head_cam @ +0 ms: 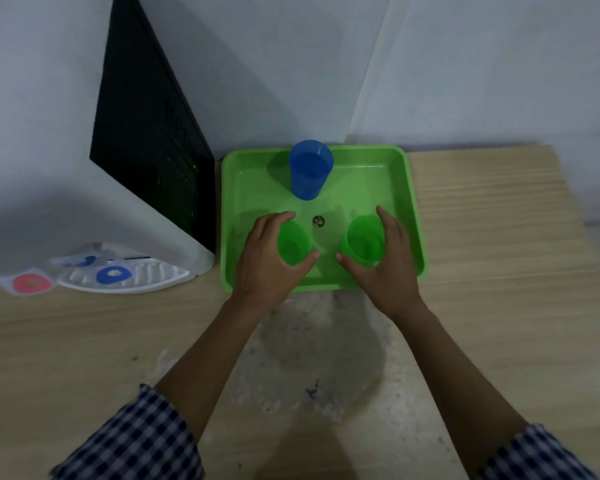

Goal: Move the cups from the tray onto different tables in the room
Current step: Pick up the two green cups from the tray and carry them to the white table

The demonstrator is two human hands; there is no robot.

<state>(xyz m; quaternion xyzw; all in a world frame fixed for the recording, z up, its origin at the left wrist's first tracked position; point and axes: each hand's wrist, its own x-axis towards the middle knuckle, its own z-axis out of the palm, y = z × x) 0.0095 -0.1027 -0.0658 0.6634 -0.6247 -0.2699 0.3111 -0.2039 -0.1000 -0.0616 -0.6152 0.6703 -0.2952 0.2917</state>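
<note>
Here the wooden table [482, 237] carries the green tray [414, 202] against the wall, with a white appliance [118, 168] at its left. On the tray stand three cups: a blue cup [309, 169] upright near the far edge, and two green ones side by side near the front edge. A small round sticker [318, 221] sits on the tray floor between them.

The step in hand looks like picking up both green cups at once. To do it well, each grip wants to close evenly round the cup wall below the rim, and the lift wants to go straight up so that neither cup clips the tray's raised edge or tips toward the other. The cups look like light plastic, so a gentle squeeze should do; a hard one may flex them.

Both forearms reach forward from checked sleeves [136, 441] and converge on the tray front. The left hand [267, 261] curls round the left green cup [292, 242] from the outer side, thumb near the cup's near side and fingers arching over the far rim. The right hand [381, 268] mirrors it on the right green cup [363, 240], thumb at the near side, fingers up along the outer wall. Both hands are partly closed about their cups; whether they already grip firmly, I cannot tell, and both cups seem to rest on the tray.
</note>
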